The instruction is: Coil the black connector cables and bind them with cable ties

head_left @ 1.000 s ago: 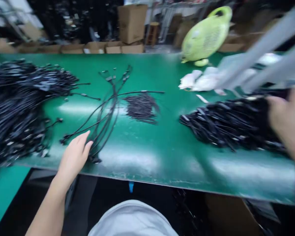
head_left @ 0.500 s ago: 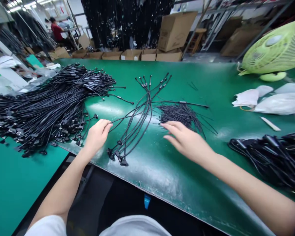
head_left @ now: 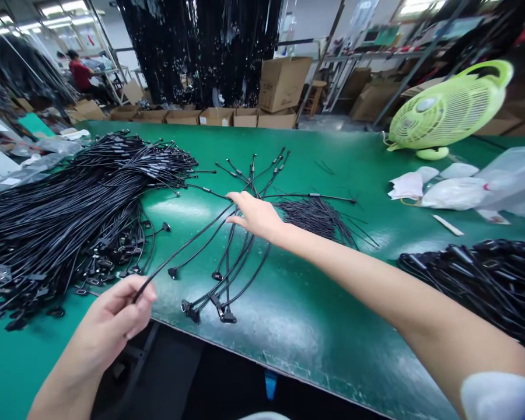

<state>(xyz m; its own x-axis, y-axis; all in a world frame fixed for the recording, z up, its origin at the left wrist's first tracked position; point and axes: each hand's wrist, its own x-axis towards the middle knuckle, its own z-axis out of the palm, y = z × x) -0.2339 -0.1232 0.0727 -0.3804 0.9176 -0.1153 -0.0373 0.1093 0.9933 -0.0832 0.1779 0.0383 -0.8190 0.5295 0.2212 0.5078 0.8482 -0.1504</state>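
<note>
pinching a black cable (head_left: 179, 251), the left hand (head_left: 111, 321) is at lower left; the cable slants up and rightward toward the right hand (head_left: 258, 214), mid-frame, thumb and fingers apart.

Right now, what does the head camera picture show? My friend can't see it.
A person's left hand holds a black cable at a green table, and the right hand reaches over more crossed cables. A big cable pile lies left, and a light green fan is back right.
</note>
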